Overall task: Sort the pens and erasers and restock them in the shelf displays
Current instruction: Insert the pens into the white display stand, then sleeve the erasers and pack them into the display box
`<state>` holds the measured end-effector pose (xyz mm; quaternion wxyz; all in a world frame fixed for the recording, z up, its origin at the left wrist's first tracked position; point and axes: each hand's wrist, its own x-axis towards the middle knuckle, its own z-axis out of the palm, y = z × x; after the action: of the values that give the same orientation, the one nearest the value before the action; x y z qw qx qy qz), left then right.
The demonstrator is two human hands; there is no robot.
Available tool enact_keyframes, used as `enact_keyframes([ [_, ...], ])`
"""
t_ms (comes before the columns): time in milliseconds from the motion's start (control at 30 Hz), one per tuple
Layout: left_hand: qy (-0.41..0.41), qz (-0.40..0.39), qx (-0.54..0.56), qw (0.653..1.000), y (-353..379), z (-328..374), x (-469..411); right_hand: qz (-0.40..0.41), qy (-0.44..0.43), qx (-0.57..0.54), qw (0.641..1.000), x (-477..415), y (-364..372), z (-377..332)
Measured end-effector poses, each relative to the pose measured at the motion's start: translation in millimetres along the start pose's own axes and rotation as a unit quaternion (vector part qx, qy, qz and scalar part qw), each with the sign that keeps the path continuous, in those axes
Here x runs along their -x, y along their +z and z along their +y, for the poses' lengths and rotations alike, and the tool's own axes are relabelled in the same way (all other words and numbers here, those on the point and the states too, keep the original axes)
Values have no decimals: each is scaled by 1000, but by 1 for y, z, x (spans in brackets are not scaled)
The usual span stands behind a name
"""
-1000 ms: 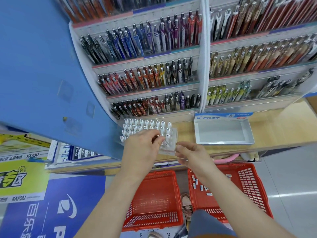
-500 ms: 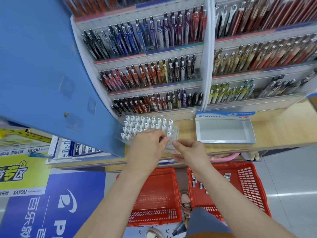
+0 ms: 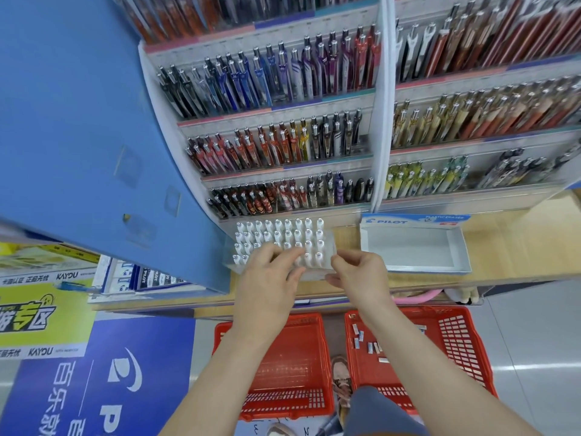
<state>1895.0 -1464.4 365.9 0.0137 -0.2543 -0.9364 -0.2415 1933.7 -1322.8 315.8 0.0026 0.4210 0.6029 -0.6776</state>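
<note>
Left hand: the left hand (image 3: 270, 275) is laid over the front rows of the white pens (image 3: 283, 234), with its fingers bent down and spread across their tops. The pens are touched by the fingertips, but whether one is pinched cannot be told.
Right hand: the right hand (image 3: 361, 273) is set at the right front corner of the clear tray (image 3: 329, 245). The tray's edge is pinched between the thumb above and the curled fingers below.
White pens: the pens are stood upright in tidy rows inside the clear tray, caps up. The nearest rows are partly hidden under the left hand.
Clear tray: the tray is placed on the wooden shelf (image 3: 518, 234), just below the lowest row of the shelf displays (image 3: 276, 146).
Shelf displays: several tiers are filled with upright pens of many colours, divided by a white vertical post.
Eraser box: a white box (image 3: 408, 251) with a blue PILOT flap is set on the wooden shelf, just to the right of the tray and close to the right hand. Its bare inside is seen.
Erasers: small erasers (image 3: 371, 346) are scattered in the right red basket (image 3: 456, 338) on the floor.
Left red basket: a second basket (image 3: 284, 404) is stood beside the first, below the left forearm.
Blue panel: a wide blue panel (image 3: 69, 121) is seen at the left of the displays.
</note>
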Motion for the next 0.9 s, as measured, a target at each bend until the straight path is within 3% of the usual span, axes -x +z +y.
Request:
enact_keyframes([
  [400, -16, -13, 58, 998, -7, 5, 6, -61, -54, 127, 989, 17, -50, -10],
  [567, 10, -1, 88, 996, -11, 1, 33, -20, -86, 230, 969, 49, -111, 24],
  [667, 17, -27, 122, 992, -1, -1, 62, 13, -58, 276, 959, 76, -148, 56],
  [900, 14, -162, 111, 980, 54, -6, 125, 92, 48, 248, 963, 133, -203, 147],
])
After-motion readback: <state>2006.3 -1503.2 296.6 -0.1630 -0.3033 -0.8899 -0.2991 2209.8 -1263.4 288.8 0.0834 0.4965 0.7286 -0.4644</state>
